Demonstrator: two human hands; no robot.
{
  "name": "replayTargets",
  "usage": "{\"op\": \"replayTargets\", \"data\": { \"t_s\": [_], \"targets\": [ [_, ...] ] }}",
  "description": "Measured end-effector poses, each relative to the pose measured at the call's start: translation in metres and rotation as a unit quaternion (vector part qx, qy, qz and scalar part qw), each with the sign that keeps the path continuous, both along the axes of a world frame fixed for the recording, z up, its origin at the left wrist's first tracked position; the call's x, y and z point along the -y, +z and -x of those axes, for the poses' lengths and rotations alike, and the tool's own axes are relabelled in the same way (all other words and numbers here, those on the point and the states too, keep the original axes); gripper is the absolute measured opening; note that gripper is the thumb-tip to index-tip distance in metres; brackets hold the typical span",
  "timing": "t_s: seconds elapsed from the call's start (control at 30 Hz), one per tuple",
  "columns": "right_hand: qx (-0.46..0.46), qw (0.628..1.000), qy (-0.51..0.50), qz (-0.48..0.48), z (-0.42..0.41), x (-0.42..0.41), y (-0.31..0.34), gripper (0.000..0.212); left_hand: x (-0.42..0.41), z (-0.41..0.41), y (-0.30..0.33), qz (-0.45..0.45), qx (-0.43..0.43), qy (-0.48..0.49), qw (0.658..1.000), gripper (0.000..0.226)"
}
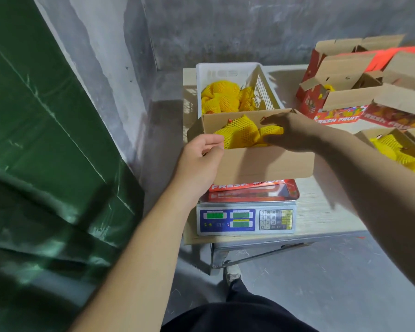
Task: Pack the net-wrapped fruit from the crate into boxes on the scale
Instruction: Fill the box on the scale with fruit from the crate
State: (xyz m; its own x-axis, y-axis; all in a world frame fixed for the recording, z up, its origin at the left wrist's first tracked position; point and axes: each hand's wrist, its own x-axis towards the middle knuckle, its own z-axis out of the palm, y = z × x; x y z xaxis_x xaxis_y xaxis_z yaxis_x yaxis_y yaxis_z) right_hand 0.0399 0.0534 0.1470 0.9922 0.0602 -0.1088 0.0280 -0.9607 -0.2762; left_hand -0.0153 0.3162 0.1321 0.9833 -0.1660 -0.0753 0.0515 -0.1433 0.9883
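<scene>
Fingers (212, 142) of the left hand (199, 159) curl at the near left corner of the open box (261, 164), seemingly pinching its edge, while the right hand (290, 133) reaches in over the rim, fingers spread loosely on the net-wrapped fruit (242, 135) inside. That box sits on the scale (247, 219) near the worktop (321, 212) front edge. Behind it, touching, stands the white crate (261, 89) holding more fruit; other open boxes (359, 92) crowd the right side.

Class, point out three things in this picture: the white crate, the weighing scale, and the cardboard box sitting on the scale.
white crate (228, 69), head view, on its far inner wall.
weighing scale (246, 220), head view, on its front display panel.
cardboard box (264, 164), head view, on its near flap.
</scene>
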Motion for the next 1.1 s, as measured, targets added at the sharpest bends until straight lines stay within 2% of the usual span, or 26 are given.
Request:
{"op": "replayTargets", "data": {
  "t_s": [0.17,0.37,0.53,0.73,0.83,0.97,1.1],
  "targets": [
    [0.032,0.999,0.032,-0.003,-0.021,0.002,-0.006,0.054,0.024,-0.033,-0.004,-0.029,0.008,-0.013,0.999,0.021],
    [0.024,0.996,0.083,-0.035,-0.065,0.021,-0.012,0.049,0.06,-0.09,-0.008,-0.055,0.025,-0.03,0.998,0.02],
    [0.001,0.993,0.107,-0.056,-0.126,0.047,-0.007,0.058,0.095,-0.156,-0.005,-0.083,0.039,-0.027,0.995,0.022],
    [-0.019,0.992,0.095,-0.08,-0.208,0.099,-0.034,0.051,0.108,-0.252,-0.033,-0.184,0.047,0.004,0.982,0.022],
    [-0.034,0.992,0.106,-0.055,-0.248,0.12,-0.064,0.049,0.11,-0.299,-0.062,-0.244,0.027,0.029,0.969,0.025],
    [-0.09,0.987,0.131,0.011,-0.301,0.129,-0.107,0.053,0.113,-0.348,-0.093,-0.361,-0.01,-0.051,0.931,0.026],
    [-0.161,0.974,0.132,0.086,-0.35,0.118,-0.143,0.054,0.13,-0.393,-0.103,-0.506,0.012,-0.16,0.848,0.037]
  ]
}}
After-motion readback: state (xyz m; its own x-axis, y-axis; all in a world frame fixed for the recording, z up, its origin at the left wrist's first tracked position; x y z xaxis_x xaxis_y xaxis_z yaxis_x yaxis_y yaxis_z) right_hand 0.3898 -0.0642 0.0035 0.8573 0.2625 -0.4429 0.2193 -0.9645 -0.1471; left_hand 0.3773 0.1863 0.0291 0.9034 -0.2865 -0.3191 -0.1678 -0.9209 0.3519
